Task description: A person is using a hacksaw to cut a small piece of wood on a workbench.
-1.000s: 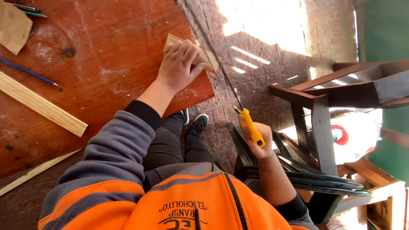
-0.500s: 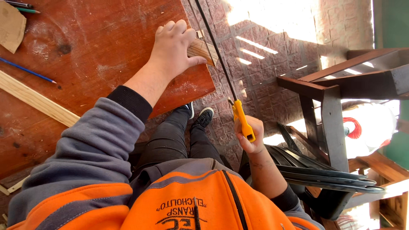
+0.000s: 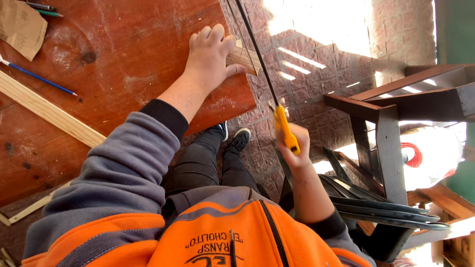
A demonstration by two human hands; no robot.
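Here, looking down over an orange and grey jacket at a reddish wooden tabletop. Left hand laid flat at about twelve o'clock, fingers together and pressed down on a small wooden block sitting at the table's corner, just overhanging the edge; thumb hooked along the near side of the block. Right hand lower, toward four o'clock from the left one, fingers wrapped tight around the yellow handle of a hand saw. Thin dark saw blade running from the handle up toward eleven o'clock, passing just beside the block's outer end; contact between blade and wood impossible to tell. Sawdust dusted pale across the board near the wrist.

Elsewhere on the tabletop: a blue pencil at nine o'clock from the left hand, a long pale wooden strip below it, a torn piece of brown cardboard toward ten o'clock, and two more pencils at the top edge. Below the table, black trousers and dark shoes on brick paving, sunlit in patches. At three o'clock, a dark wooden chair frame, well apart from the block.
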